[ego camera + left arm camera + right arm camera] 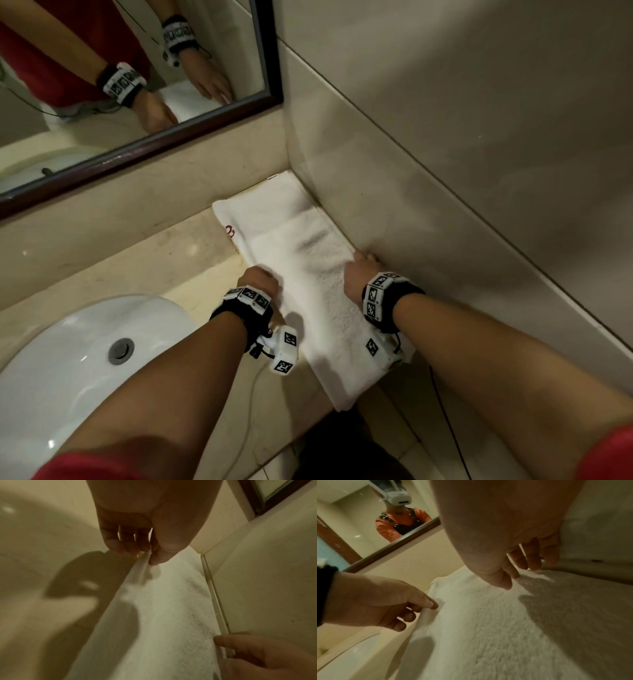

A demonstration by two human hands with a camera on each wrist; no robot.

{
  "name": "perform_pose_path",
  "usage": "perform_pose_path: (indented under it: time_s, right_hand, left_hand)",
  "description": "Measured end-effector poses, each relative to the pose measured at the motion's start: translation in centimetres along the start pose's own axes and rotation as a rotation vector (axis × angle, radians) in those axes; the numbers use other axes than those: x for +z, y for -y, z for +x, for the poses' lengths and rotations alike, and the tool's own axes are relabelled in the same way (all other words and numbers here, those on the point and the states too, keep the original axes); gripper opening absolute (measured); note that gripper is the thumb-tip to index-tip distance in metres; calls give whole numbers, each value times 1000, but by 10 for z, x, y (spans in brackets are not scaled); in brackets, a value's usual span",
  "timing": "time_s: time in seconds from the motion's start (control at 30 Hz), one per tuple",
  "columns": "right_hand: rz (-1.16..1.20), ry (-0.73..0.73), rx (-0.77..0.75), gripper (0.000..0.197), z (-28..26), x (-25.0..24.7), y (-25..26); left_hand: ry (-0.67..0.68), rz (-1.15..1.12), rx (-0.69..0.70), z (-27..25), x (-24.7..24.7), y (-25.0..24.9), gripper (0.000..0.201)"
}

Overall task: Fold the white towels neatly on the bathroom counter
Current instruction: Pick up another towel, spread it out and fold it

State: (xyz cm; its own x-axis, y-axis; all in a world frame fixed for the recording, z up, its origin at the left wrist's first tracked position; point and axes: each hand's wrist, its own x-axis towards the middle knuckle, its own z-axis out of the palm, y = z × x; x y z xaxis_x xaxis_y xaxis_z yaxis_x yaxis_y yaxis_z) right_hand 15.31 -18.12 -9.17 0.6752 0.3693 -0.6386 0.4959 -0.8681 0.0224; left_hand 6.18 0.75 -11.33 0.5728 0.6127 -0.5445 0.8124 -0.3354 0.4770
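A long white towel (318, 274) lies on the beige counter (137, 260) along the right wall, its near end hanging over the front edge. Its far end sits in the corner and shows red stitching (230, 231). My left hand (262, 275) pinches the towel's left edge between thumb and fingers; the left wrist view shows that pinch (145, 553) on the raised hem. My right hand (363, 263) holds the opposite edge against the wall, thumb on top and fingers tucked behind the hem (518, 574). The towel (488, 628) stretches flat between both hands.
A white sink (68, 359) with a metal drain (120, 350) sits left of the towel. A dark-framed mirror (137, 147) hangs behind the counter. The tiled wall (445, 171) borders the towel on the right. A dark shape (342, 445) lies below the counter's front edge.
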Motion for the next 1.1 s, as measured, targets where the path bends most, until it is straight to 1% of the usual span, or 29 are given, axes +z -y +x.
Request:
perform_pose_path:
  time_s: [0.07,0.13,0.23,0.3,0.33,0.4,0.43,0.5,0.53,0.57,0.63,0.67,0.77,0.83,0.93,1.0,1.1]
  right_hand:
    - [-9,9,-20,35,2,-7,1]
    - [-4,-17,-68,33,5,-14,1]
    - [38,-95,-81,33,8,-22,0]
    - [127,-145,-89,32,10,-25,0]
    - [175,-147,-76,32,11,-27,1]
    - [199,-100,-56,32,16,-30,4]
    - [208,-82,-42,32,17,-31,5]
    - [238,-88,-19,31,20,-30,5]
    - [250,-109,-17,31,22,-29,5]
    - [268,-134,-12,30,22,-27,5]
    - [275,-152,9,28,23,-23,4]
    - [269,-160,7,26,23,-24,5]
    - [315,-204,29,24,26,-25,8]
    - [338,-222,39,25,27,-27,10]
    - [299,-224,73,26,28,-30,18]
    - [278,-229,94,28,31,-29,24]
    - [277,-232,121,36,40,-23,32]
  left_hand:
    - [0,39,-31,4,-4,-6,10]
    - [2,87,-34,7,-10,-13,13]
    - [-15,126,-9,16,-15,-25,19]
    - [-33,84,25,22,-18,-38,20]
    - [-35,68,45,24,-18,-44,19]
    - [-21,63,78,30,-19,-56,8]
    - [-13,64,91,35,-18,-60,9]
    - [-6,70,138,43,-17,-67,11]
    - [2,71,162,47,-16,-70,9]
    - [16,70,185,53,-14,-73,11]
    - [47,86,251,67,-9,-82,26]
    - [54,109,279,72,-8,-85,30]
    - [81,188,379,93,-5,-97,32]
    - [110,230,424,106,-6,-106,34]
    - [140,303,494,129,-6,-116,36]
    - [148,373,534,142,-7,-120,39]
    - [135,474,592,157,-10,-125,41]
